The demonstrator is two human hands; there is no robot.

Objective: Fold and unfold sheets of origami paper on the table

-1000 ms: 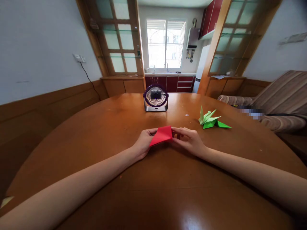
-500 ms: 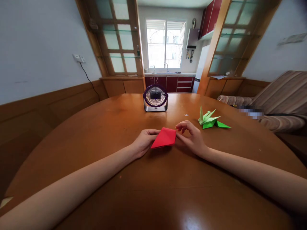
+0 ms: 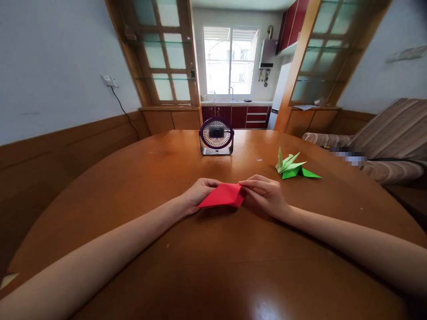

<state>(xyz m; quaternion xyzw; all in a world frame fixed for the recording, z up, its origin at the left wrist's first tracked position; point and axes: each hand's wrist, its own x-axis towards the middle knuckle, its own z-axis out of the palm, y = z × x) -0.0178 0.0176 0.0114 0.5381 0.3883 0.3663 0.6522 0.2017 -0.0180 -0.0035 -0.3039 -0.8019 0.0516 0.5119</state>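
Frame center: left hand (image 3: 199, 194) and right hand (image 3: 265, 194) pinch folded red paper (image 3: 223, 196) at opposite ends; align edges squarely, crease flat against table (image 3: 213, 249).

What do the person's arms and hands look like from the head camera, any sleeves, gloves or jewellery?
Both arms are bare along their whole visible length, with no sleeves in view. The left hand and right hand wear no gloves, and no watch, bracelet or ring can be seen. The fingers are slim, with short nails; finer detail is too small to tell.
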